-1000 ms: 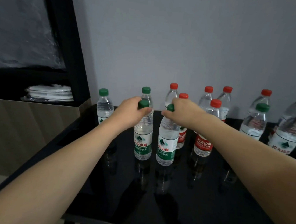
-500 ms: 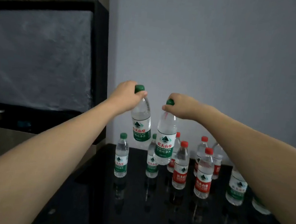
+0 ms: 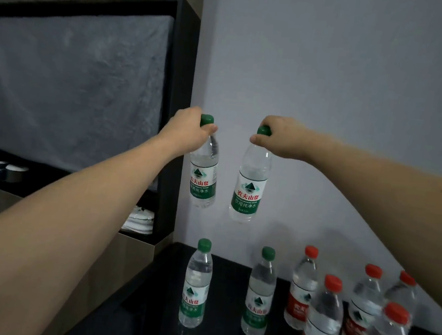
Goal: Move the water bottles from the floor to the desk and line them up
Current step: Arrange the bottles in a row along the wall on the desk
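My left hand (image 3: 188, 134) grips the neck of a green-capped water bottle (image 3: 203, 176) that hangs in the air in front of the wall. My right hand (image 3: 282, 141) pinches the cap of a second green-capped bottle (image 3: 250, 186), which tilts slightly beside the first. Both hang well above the black desk (image 3: 231, 261). Below them on the desk stand two more green-capped bottles (image 3: 196, 284) (image 3: 259, 294) and several red-capped bottles (image 3: 321, 322) to the right.
A black-framed shelf unit (image 3: 177, 108) with a grey cloth (image 3: 72, 91) over it stands left of the desk. White items (image 3: 140, 221) lie on its lower shelf. The grey wall (image 3: 332, 83) runs behind the desk.
Both hands have lifted their green-capped bottles off the desk and raised them high. The bottles have moved a little apart, and the view has tilted upward.
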The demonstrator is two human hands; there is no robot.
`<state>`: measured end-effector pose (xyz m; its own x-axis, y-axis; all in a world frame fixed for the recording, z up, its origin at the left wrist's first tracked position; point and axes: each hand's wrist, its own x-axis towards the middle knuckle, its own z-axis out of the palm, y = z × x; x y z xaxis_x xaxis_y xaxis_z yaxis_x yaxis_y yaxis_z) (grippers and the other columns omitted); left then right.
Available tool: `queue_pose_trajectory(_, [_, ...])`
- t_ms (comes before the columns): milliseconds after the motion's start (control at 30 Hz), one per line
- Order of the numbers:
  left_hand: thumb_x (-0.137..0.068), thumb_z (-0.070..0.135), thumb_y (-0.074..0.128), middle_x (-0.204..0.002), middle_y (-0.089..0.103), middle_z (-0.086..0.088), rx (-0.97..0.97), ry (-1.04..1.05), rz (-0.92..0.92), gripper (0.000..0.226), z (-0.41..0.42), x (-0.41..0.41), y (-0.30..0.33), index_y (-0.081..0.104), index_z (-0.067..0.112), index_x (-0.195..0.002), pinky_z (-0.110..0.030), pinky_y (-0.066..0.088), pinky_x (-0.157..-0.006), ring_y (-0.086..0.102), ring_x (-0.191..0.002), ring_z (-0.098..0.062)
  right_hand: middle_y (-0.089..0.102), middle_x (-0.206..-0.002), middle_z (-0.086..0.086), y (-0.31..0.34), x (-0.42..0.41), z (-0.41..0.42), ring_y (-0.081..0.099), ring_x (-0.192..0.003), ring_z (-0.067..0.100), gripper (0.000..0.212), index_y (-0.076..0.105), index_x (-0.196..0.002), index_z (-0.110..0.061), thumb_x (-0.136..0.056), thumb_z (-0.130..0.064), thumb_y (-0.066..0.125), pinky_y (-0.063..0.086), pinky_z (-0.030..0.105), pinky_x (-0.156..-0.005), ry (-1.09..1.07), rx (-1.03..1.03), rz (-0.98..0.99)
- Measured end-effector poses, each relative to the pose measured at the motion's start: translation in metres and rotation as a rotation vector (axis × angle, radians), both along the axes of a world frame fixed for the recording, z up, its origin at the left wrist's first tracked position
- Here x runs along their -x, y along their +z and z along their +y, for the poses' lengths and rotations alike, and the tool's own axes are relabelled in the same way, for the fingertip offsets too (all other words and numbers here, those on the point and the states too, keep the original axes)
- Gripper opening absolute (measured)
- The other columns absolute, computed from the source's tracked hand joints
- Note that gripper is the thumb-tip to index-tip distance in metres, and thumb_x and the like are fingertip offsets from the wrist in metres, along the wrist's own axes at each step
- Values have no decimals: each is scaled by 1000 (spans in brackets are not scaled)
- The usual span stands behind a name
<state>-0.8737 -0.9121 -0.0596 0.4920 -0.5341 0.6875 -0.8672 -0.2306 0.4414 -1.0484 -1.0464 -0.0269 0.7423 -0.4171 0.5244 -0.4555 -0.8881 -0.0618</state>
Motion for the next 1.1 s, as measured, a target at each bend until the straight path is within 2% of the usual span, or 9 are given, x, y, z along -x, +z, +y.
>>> queue_pose_trajectory(100, [-94, 39, 59, -85, 58, -3, -24, 13, 32, 28, -41, -44, -24, 56, 12, -93, -29, 40, -56, 55, -70, -15, 60, -111, 12, -25, -47, -40, 46, -88, 23, 40, 54, -110, -10, -93, -46, 54, 34, 30, -72, 12, 11, 38])
queue_pose_trajectory(333, [-93, 40, 61, -82, 59, -5, -128, 45, 128, 27, -132, -136, -107, 56, 14, -88, -28, 37, -53, 55, -66, -17, 61, -110, 13, -113, -157, -124, 48, -88, 23, 42, 54, -110, -8, -93, -47, 55, 35, 30, -71, 76, -42, 114])
queue_pose_trajectory(533, [-93, 40, 61, -74, 57, -3, -195, 56, 163, 30, -177, -195, -169, 55, 14, -79, -27, 36, -51, 52, -59, -16, 62, -106, 11, -180, -227, -167, 50, -86, 22, 39, 53, -105, -10, -92, -46, 57, 36, 30, -69, 120, -79, 174])
queue_pose_trajectory(700, [-93, 40, 61, -79, 57, -4, -247, 61, 169, 28, -198, -222, -205, 57, 12, -87, -28, 36, -52, 54, -64, -17, 61, -100, 10, -205, -258, -182, 51, -86, 22, 43, 55, -106, -7, -90, -47, 59, 36, 30, -67, 130, -64, 194])
queue_pose_trajectory(767, [-92, 40, 62, -79, 56, -4, -255, 63, 175, 28, -201, -231, -216, 58, 12, -88, -28, 35, -51, 53, -65, -16, 59, -92, 8, -212, -265, -185, 53, -79, 21, 43, 55, -105, -7, -90, -47, 60, 38, 30, -59, 130, -71, 210])
queue_pose_trajectory(833, [-92, 41, 63, -78, 57, -3, -260, 54, 179, 28, -204, -237, -224, 58, 14, -86, -27, 35, -50, 53, -64, -15, 63, -81, 10, -218, -270, -186, 56, -63, 20, 42, 56, -99, -5, -90, -46, 60, 40, 27, -48, 128, -99, 220])
queue_pose_trajectory(933, [-90, 43, 66, -74, 57, -1, -269, 22, 181, 29, -208, -239, -234, 57, 17, -78, -25, 35, -48, 53, -61, -13, 68, -71, 15, -224, -274, -187, 59, -49, 19, 43, 60, -96, -1, -91, -43, 60, 41, 23, -40, 121, -147, 239])
queue_pose_trajectory(1000, [-88, 42, 68, -74, 58, 0, -264, 6, 185, 28, -210, -240, -243, 57, 19, -77, -24, 34, -48, 54, -61, -11, 67, -68, 14, -227, -277, -186, 59, -46, 18, 41, 59, -99, 0, -91, -41, 60, 39, 19, -37, 119, -183, 258])
queue_pose_trajectory(1100, [-88, 40, 69, -78, 62, -1, -237, -4, 203, 24, -213, -242, -253, 62, 17, -86, -25, 37, -50, 58, -66, -12, 64, -70, 12, -234, -280, -185, 61, -48, 18, 36, 55, -102, -1, -92, -35, 62, 42, 19, -35, 126, -251, 272])
